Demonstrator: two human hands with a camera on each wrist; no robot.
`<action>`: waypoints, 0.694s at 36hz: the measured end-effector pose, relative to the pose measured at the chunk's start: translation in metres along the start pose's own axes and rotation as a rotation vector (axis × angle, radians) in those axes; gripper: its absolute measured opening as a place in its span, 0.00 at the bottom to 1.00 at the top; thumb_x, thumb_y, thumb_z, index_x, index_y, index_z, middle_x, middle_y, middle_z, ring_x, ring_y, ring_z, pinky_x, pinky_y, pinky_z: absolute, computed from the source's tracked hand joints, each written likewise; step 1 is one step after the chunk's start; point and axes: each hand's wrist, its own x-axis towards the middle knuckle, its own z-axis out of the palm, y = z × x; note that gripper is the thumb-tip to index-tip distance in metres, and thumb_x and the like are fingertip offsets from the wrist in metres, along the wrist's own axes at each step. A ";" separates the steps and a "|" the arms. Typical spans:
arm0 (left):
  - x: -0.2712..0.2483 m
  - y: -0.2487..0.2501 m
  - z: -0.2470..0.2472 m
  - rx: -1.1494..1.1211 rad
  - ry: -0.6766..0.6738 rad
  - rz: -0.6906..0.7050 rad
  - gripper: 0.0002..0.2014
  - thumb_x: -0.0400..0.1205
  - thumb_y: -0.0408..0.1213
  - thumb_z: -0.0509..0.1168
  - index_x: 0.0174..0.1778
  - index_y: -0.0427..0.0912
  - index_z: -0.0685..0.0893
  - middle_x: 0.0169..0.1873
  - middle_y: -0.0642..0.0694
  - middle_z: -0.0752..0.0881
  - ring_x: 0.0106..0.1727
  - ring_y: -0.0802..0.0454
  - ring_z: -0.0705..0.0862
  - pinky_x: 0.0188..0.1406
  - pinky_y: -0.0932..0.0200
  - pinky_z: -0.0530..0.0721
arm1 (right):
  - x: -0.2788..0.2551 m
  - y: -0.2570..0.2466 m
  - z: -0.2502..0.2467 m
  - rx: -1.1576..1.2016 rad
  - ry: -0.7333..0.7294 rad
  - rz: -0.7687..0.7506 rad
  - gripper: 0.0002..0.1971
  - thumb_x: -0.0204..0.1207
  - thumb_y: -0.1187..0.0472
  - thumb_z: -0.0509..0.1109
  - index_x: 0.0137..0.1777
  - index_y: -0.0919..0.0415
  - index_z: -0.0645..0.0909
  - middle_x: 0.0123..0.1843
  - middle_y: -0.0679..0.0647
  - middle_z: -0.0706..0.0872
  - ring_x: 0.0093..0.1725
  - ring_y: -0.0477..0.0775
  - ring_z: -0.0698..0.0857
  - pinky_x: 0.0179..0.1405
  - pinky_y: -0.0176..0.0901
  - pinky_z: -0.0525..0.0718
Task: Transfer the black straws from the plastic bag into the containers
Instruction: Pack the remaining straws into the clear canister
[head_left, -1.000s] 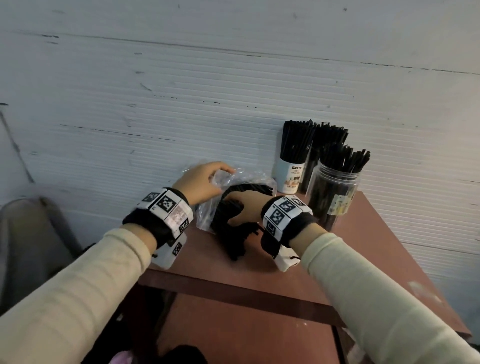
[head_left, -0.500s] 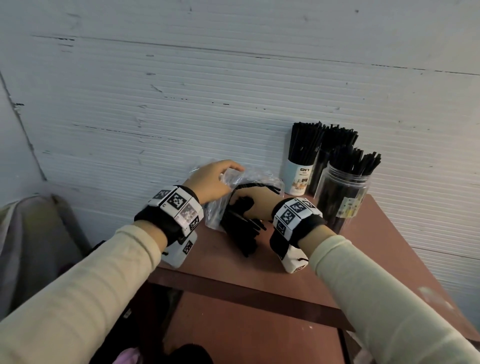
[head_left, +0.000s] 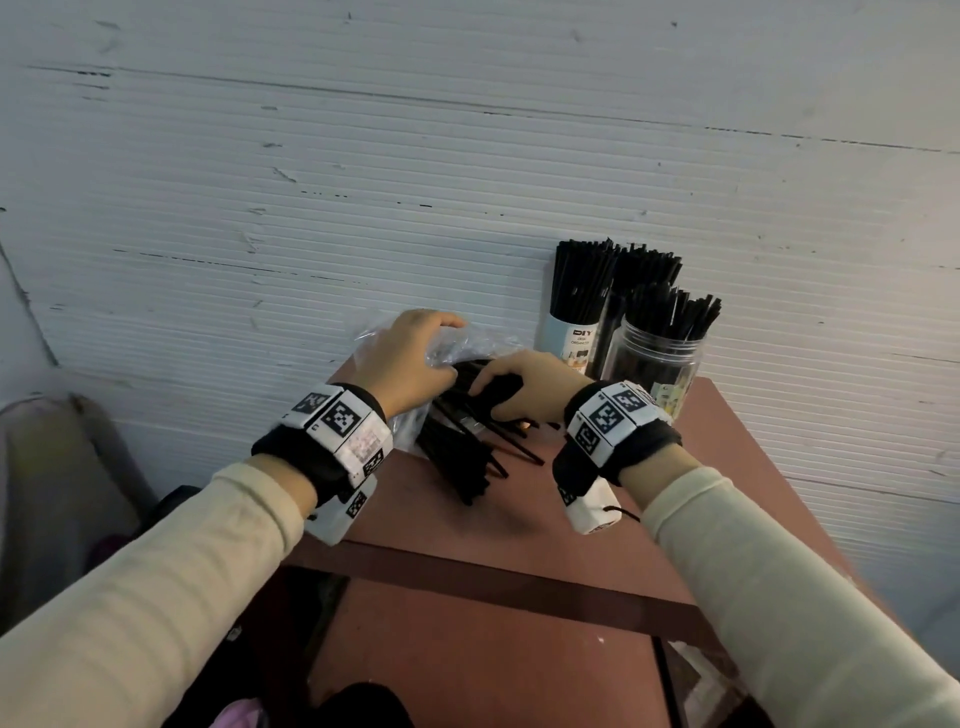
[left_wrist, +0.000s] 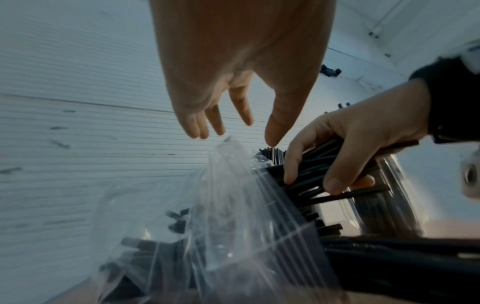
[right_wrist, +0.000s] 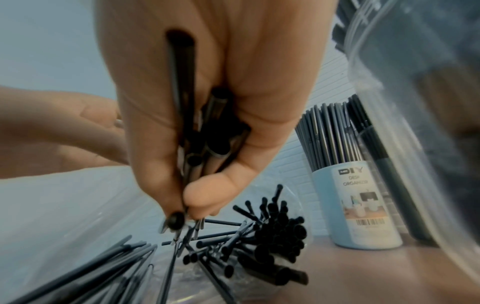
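Note:
A clear plastic bag (head_left: 483, 347) (left_wrist: 233, 205) of black straws (head_left: 462, 462) lies on the brown table (head_left: 545, 519), its mouth toward me and straws fanned out of it. My left hand (head_left: 441, 348) (left_wrist: 239, 135) hovers over the bag's top with straight, spread fingers, at most touching the plastic. My right hand (head_left: 498, 387) (right_wrist: 187, 205) grips a bundle of straws (right_wrist: 210, 131) at the bag's mouth. A blue-white cup (head_left: 574, 338) (right_wrist: 355, 205) and a clear jar (head_left: 657, 364), both packed with straws, stand just right of the hands.
A third dark holder of straws (head_left: 636, 280) stands behind the cup and the jar, against the ribbed white wall (head_left: 363, 182). The table's front edge (head_left: 467, 577) runs below my wrists. A grey object (head_left: 47, 493) sits low at the left.
My right hand has closed round a bundle and drawn it back toward the bag's mouth, and more straws have fanned out on the table. My left hand stays over the bag.

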 end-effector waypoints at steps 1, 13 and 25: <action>-0.001 0.003 0.001 0.009 0.024 0.043 0.28 0.73 0.32 0.71 0.69 0.52 0.78 0.70 0.50 0.76 0.72 0.53 0.75 0.70 0.57 0.73 | -0.002 0.002 -0.002 -0.006 0.000 -0.006 0.19 0.70 0.66 0.75 0.58 0.47 0.87 0.44 0.44 0.79 0.34 0.36 0.77 0.24 0.18 0.72; 0.006 0.051 0.039 0.372 -0.399 0.275 0.36 0.63 0.38 0.79 0.67 0.47 0.73 0.59 0.52 0.79 0.63 0.47 0.78 0.61 0.53 0.77 | -0.039 0.014 -0.024 -0.053 -0.057 -0.053 0.17 0.68 0.62 0.77 0.56 0.44 0.87 0.43 0.41 0.82 0.36 0.38 0.80 0.43 0.38 0.82; 0.018 0.065 0.066 0.291 -0.367 0.308 0.12 0.76 0.38 0.71 0.53 0.41 0.84 0.47 0.45 0.88 0.48 0.47 0.85 0.42 0.61 0.74 | -0.072 0.038 -0.039 0.037 0.025 -0.092 0.22 0.70 0.64 0.76 0.63 0.46 0.84 0.50 0.40 0.85 0.44 0.34 0.81 0.44 0.21 0.76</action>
